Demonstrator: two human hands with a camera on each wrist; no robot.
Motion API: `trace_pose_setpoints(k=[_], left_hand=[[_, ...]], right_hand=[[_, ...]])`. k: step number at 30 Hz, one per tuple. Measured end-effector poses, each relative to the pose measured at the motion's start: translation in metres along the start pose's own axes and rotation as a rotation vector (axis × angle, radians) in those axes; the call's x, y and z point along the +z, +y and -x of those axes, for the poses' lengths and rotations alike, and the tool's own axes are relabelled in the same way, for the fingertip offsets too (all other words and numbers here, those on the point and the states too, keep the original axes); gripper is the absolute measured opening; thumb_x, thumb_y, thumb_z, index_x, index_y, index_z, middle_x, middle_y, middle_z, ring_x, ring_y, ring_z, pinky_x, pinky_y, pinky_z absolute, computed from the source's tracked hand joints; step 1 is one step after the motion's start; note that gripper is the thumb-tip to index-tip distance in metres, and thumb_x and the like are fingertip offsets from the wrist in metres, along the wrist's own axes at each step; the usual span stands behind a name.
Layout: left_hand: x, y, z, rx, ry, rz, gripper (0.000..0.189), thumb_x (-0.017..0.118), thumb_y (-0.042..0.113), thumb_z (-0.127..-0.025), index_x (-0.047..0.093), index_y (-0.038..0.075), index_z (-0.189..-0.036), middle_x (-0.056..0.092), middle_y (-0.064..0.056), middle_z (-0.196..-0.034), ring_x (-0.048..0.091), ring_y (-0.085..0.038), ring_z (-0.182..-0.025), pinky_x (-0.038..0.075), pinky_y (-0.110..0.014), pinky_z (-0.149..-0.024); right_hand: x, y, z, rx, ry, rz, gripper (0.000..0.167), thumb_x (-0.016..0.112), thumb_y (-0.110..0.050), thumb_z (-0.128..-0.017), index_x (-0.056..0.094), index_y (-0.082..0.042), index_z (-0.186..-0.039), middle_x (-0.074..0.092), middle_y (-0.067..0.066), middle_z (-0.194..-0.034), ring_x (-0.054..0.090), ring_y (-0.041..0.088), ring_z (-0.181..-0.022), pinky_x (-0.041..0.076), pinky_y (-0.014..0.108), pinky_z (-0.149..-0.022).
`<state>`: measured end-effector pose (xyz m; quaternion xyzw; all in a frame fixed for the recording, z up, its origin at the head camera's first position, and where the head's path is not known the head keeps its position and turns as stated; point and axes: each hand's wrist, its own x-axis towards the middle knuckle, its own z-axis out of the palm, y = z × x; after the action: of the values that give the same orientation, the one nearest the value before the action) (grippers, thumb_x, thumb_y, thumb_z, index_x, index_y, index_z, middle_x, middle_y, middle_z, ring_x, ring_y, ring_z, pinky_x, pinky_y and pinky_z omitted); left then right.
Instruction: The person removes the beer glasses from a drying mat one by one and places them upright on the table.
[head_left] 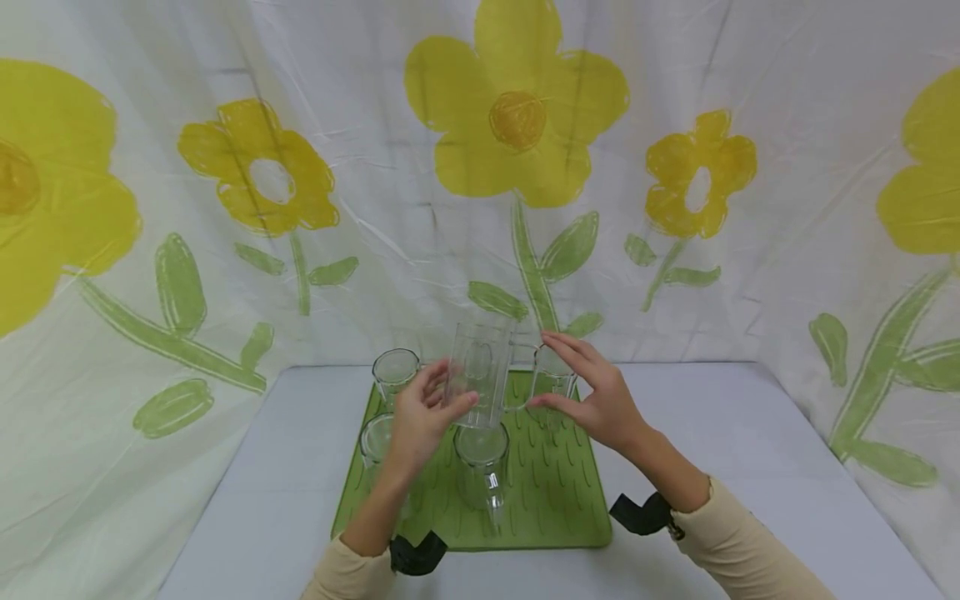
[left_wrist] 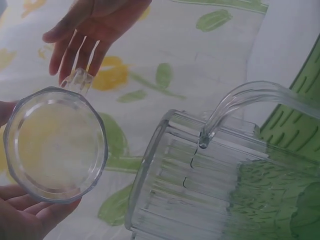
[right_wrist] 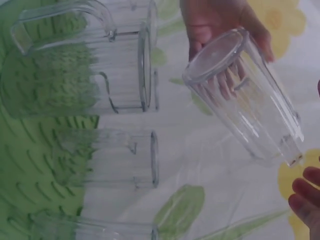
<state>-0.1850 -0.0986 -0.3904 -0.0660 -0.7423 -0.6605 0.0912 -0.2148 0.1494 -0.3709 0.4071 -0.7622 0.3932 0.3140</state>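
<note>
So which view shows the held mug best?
Right wrist: the held mug shows large, side and one end together. Head: smaller, partly covered by the left hand. Left wrist: mainly one round end.

Head view: soft, even, moderately bright light; direction hard to tell. Curtain has a dull sheen along folds; shadows on table faint, soft-edged. Mug low contrast, outline washes into background. Wide-angle stretch toward far left and right. Wrist views dimmer, hazy, milky. Right wrist: small white glints on mug. Left wrist: curtain print soft, detail smeared.
</note>
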Motion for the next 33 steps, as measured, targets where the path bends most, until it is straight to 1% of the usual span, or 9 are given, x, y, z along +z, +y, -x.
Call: trace_pose_setpoints(k=[3, 6, 8, 11, 15, 19, 21, 25, 33], left_hand=[[0.002, -0.002, 0.002, 0.019, 0.017, 0.021, 0.069, 0.079, 0.012, -0.080, 0.047, 0.004, -0.140, 0.059, -0.013, -0.136, 0.063, -0.030, -0.118, 0.054, -0.032, -0.099], [0.004, -0.005, 0.003, 0.045, 0.033, 0.026, 0.070, 0.080, 0.009, -0.078, 0.047, 0.002, -0.140, 0.058, -0.015, -0.137, 0.063, -0.031, -0.117, 0.054, -0.030, -0.097], [0.005, -0.007, 0.004, 0.061, 0.038, 0.028, 0.072, 0.080, 0.008, -0.078, 0.047, 0.002, -0.141, 0.056, -0.016, -0.138, 0.063, -0.032, -0.117, 0.053, -0.032, -0.099], [0.007, -0.010, 0.005, 0.087, 0.038, 0.036, 0.072, 0.080, 0.006, -0.077, 0.046, 0.002, -0.141, 0.055, -0.018, -0.139, 0.062, -0.033, -0.119, 0.050, -0.035, -0.103], [0.009, -0.012, 0.007, 0.125, 0.043, 0.051, 0.074, 0.079, 0.002, -0.077, 0.045, 0.000, -0.142, 0.052, -0.020, -0.142, 0.060, -0.034, -0.122, 0.047, -0.036, -0.107], [0.010, -0.013, 0.008, 0.161, 0.053, 0.091, 0.074, 0.079, -0.001, -0.076, 0.044, -0.002, -0.141, 0.050, -0.022, -0.143, 0.059, -0.036, -0.122, 0.047, -0.031, -0.106], [0.011, -0.012, 0.008, 0.183, 0.057, 0.114, 0.075, 0.079, -0.002, -0.075, 0.043, -0.003, -0.141, 0.050, -0.023, -0.142, 0.059, -0.037, -0.122, 0.048, -0.028, -0.104], [0.012, -0.013, 0.008, 0.237, 0.061, 0.151, 0.077, 0.079, -0.005, -0.072, 0.042, -0.007, -0.140, 0.050, -0.027, -0.139, 0.059, -0.037, -0.121, 0.048, -0.024, -0.103], [0.014, -0.019, 0.009, 0.308, 0.077, 0.185, 0.077, 0.077, -0.011, -0.072, 0.040, -0.011, -0.139, 0.046, -0.034, -0.138, 0.060, -0.025, -0.123, 0.048, -0.023, -0.104]], right_hand=[[0.000, 0.002, 0.001, 0.056, -0.013, -0.029, 0.068, 0.077, -0.031, -0.080, 0.054, 0.000, -0.136, 0.060, 0.020, -0.132, 0.059, 0.035, -0.118, 0.046, 0.017, -0.103], [0.001, 0.003, 0.003, 0.122, -0.022, -0.080, 0.067, 0.081, -0.011, -0.074, 0.055, 0.001, -0.135, 0.061, 0.019, -0.130, 0.061, 0.028, -0.116, 0.052, 0.022, -0.099], [0.001, 0.004, 0.004, 0.169, -0.022, -0.160, 0.066, 0.079, 0.000, -0.074, 0.053, 0.005, -0.135, 0.062, 0.016, -0.130, 0.061, 0.021, -0.118, 0.053, 0.022, -0.098], [0.002, 0.004, 0.006, 0.230, -0.007, -0.319, 0.062, 0.074, 0.008, -0.077, 0.051, 0.012, -0.133, 0.062, 0.004, -0.131, 0.060, 0.010, -0.118, 0.052, 0.020, -0.097], [0.004, 0.003, 0.008, 0.295, 0.011, -0.508, 0.057, 0.070, 0.004, -0.083, 0.046, 0.017, -0.134, 0.059, -0.010, -0.130, 0.060, 0.004, -0.117, 0.054, 0.019, -0.094], [0.006, 0.002, 0.008, 0.377, 0.034, -0.637, 0.057, 0.068, -0.002, -0.087, 0.044, 0.020, -0.134, 0.063, -0.009, -0.127, 0.063, 0.005, -0.113, 0.056, 0.020, -0.090], [0.008, 0.002, 0.009, 0.421, 0.045, -0.677, 0.057, 0.068, -0.004, -0.088, 0.044, 0.020, -0.134, 0.065, -0.010, -0.124, 0.064, 0.005, -0.111, 0.057, 0.019, -0.088], [0.010, 0.000, 0.009, 0.436, 0.050, -0.730, 0.053, 0.066, -0.005, -0.090, 0.045, 0.018, -0.134, 0.068, -0.010, -0.121, 0.066, 0.009, -0.110, 0.057, 0.020, -0.086], [0.014, -0.005, 0.011, 0.479, 0.028, -0.821, 0.047, 0.064, -0.009, -0.093, 0.052, 0.007, -0.136, 0.070, -0.009, -0.118, 0.068, 0.009, -0.106, 0.058, 0.024, -0.088]])
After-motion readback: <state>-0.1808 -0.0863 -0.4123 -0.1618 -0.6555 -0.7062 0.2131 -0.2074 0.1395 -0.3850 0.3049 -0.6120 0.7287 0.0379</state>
